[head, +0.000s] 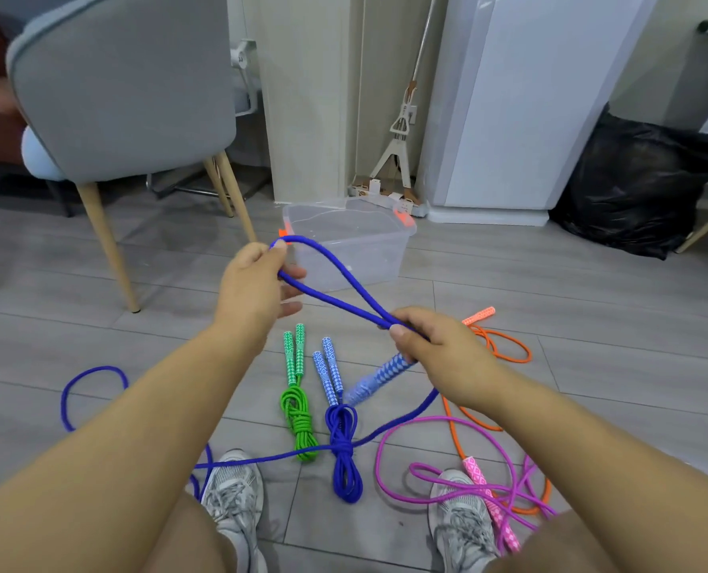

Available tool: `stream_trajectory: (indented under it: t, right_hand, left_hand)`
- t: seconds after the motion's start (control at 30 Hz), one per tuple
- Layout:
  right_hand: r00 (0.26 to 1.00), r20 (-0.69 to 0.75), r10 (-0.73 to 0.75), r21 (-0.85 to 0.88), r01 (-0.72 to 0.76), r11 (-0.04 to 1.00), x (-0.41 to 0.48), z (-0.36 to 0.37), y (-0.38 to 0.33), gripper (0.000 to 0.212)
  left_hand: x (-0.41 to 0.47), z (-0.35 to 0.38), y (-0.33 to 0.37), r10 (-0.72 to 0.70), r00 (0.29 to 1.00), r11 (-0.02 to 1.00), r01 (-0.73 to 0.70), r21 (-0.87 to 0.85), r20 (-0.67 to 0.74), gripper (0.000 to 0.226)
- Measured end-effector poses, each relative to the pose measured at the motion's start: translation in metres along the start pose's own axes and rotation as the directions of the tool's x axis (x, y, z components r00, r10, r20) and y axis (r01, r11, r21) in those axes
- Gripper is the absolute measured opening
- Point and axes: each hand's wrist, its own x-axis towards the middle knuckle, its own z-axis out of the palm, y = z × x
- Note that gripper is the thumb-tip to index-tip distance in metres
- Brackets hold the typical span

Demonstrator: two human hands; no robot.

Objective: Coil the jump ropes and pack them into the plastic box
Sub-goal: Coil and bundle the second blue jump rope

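overhead, left hand [257,283] pinches the blue rope [331,295] loop; right hand [435,345] grips its strands and handle [379,376].

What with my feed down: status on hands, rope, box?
Left hand, right hand both gripping blue rope, loop between. Box empty. Tail lies across green bundle, blue bundle.
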Motion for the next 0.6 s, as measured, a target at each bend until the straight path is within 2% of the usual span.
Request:
stream_trajectory:
  t: [0.13, 0.3, 0.43, 0.6]
  right_hand:
    - [0.999, 0.018, 0.037, 0.112, -0.039, 0.993, 0.002, 0.015, -0.003, 0.021]
    - [0.995, 0.094, 0.034, 0.215, -0.054, 0.975, 0.005, 0.033, -0.011, 0.026]
    - [0.991, 0.131, 0.042, 0.268, -0.076, 0.961, 0.006, 0.042, -0.012, 0.027]
    - [0.99, 0.137, 0.043, 0.251, -0.077, 0.965, 0.006, 0.04, -0.009, 0.028]
  left_hand:
    - [-0.01, 0.012, -0.002, -0.09, 0.979, 0.98, 0.119, -0.157, 0.18, 0.044]
    - [-0.014, 0.017, 0.0, -0.073, 0.928, 0.891, 0.225, -0.393, 0.366, 0.04]
    - [-0.014, 0.021, 0.003, -0.087, 0.931, 0.838, 0.261, -0.479, 0.354, 0.036]
    - [-0.012, 0.027, -0.001, -0.094, 0.932, 0.87, 0.248, -0.425, 0.351, 0.025]
